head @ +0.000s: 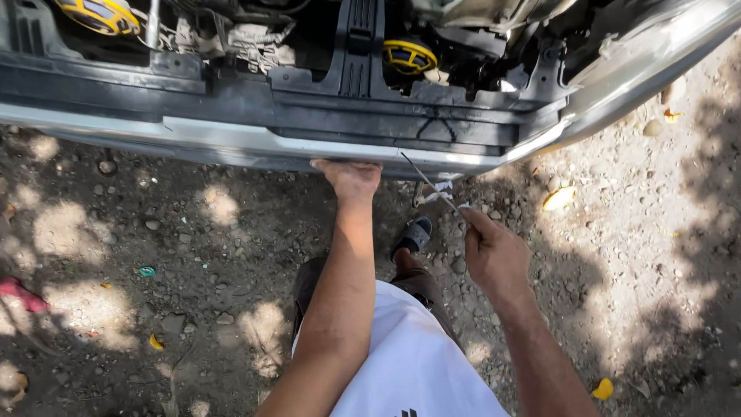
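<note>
my left hand (351, 179) curls under the bumper (255, 147) edge, fingers hooked out of sight. my right hand (494, 255), just right of it and below the bumper, pinches a thin rod (432, 184) angled up to the bumper.

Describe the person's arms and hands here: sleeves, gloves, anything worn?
Both forearms are bare with no sleeves reaching them. The left hand and right hand wear no gloves, and no watch, ring or band shows on either wrist. The person wears a white top with a small dark mark at its lower edge, dark trousers, and a dark open sandal.
</note>
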